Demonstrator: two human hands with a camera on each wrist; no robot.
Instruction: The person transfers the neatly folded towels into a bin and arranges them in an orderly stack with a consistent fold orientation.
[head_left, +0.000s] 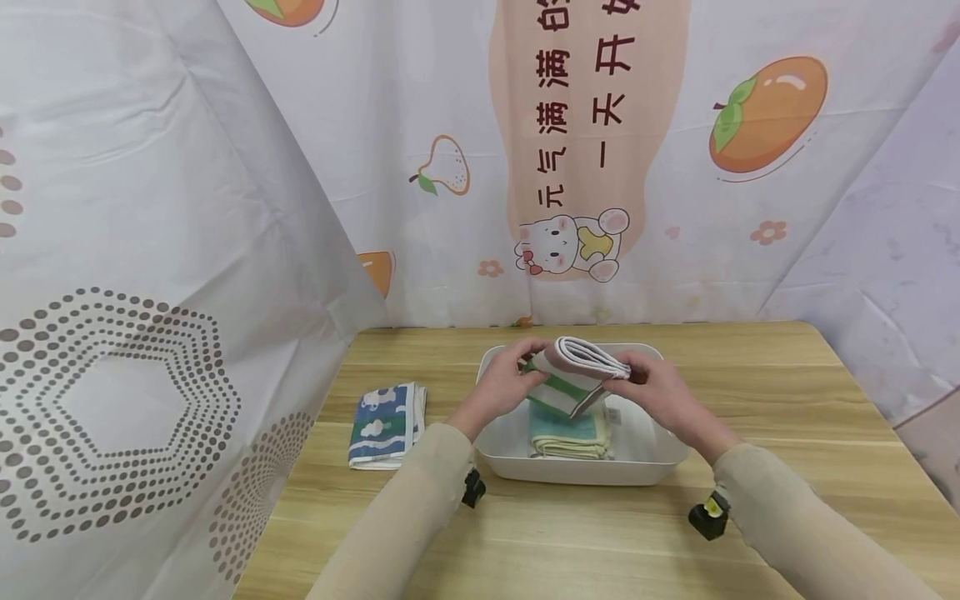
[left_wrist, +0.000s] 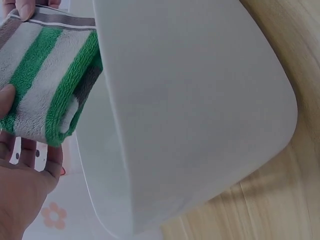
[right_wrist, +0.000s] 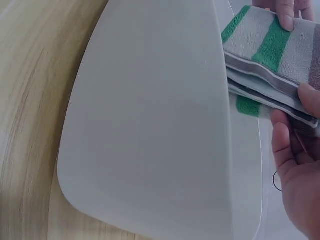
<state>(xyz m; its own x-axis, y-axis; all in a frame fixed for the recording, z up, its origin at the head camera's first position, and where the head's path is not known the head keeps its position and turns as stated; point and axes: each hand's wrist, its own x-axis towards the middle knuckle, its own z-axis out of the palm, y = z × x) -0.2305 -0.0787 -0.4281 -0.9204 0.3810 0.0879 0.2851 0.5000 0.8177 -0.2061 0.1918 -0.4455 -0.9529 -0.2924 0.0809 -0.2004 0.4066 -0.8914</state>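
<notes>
A folded towel with green, white and brown stripes (head_left: 564, 379) is held tilted above a white bin (head_left: 577, 473). My left hand (head_left: 506, 382) grips its left side, thumb on top and fingers beneath, as the left wrist view shows. At the opposite side my right hand (head_left: 660, 392) pinches the layered edge; in the right wrist view the thumb lies over the folds and the fingers under them. Below, inside the bin, lies a folded teal towel with a cream border (head_left: 570, 433), partly hidden by the striped one.
A folded blue, green and white towel (head_left: 382, 425) lies on the wooden table (head_left: 757, 400), left of the bin. Behind the table hangs a printed curtain (head_left: 450, 250), and another patterned sheet (head_left: 127, 400) covers the left side.
</notes>
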